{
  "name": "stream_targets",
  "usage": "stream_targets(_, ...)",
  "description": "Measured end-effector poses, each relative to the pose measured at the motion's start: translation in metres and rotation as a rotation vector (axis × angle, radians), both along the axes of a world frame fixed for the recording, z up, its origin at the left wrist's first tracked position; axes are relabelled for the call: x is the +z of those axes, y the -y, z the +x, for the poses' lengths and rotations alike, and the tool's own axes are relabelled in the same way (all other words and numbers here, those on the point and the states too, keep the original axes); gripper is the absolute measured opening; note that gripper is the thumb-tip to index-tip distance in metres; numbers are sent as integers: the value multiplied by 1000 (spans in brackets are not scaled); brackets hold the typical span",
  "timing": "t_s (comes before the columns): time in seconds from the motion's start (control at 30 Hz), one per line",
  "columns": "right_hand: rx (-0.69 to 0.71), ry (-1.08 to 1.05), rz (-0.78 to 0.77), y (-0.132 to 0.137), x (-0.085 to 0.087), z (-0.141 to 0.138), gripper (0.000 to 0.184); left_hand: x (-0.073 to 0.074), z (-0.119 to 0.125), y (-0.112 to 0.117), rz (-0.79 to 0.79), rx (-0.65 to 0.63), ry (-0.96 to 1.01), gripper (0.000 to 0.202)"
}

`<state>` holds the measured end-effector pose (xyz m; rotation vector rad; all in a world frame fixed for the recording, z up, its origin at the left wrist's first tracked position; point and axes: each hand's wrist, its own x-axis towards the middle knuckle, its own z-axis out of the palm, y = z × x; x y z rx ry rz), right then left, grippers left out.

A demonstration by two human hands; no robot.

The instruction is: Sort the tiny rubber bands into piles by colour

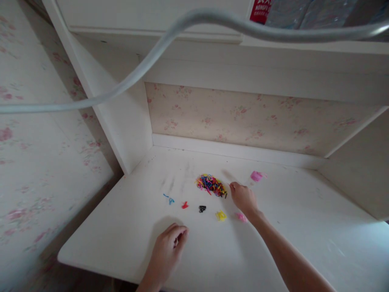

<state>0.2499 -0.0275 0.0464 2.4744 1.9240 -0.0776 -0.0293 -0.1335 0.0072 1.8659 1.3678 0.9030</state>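
A mixed heap of small coloured rubber bands lies on the white desk. Just right of the heap is my right hand, its thumb and index finger pinched; whatever may be between the tips is too small to make out. In front of the heap runs a row of sorted bands: blue, red, black, yellow and pink, the last partly beside my right wrist. Nearer the front edge rests my left hand, fingers curled towards the thumb, with nothing visible in it.
A crumpled pink thing lies farther back on the right. Across the top, a thick pale cable hangs close to the camera. Overhead, a shelf holds clear plastic-wrapped items. Side panels bound the desk.
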Motion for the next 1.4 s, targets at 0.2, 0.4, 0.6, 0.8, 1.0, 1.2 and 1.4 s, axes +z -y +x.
stream_targets(0.2, 242, -83, 2, 32, 9, -54, 43, 2, 1, 0, -22, -14, -27, 28)
stream_targets(0.4, 484, -85, -46, 37, 8, -113, 39, 1, 1, 0, -15, -16, -66, 28)
stream_targets(0.6, 568, -71, -58, 29, 4, -132, 28, 1, 2, -1, -10, -19, -67, 30)
stream_targets(0.8, 540, -61, -47, 34, 12, -123, 27, 3, 0, -1, -38, -26, -63, 30)
stream_targets(1.0, 383, -334, 187, 69, 16, -83, 35, 3, 2, -1, -35, -28, -80, 29)
stream_targets(1.2, 15, -687, 352, 125, -23, -18, 44, 2, 9, -6, -7, 66, -154, 26)
stream_targets(1.4, -294, -802, 294, 158, -54, 23, 52, 26, 42, -22, 59, 77, -336, 24)
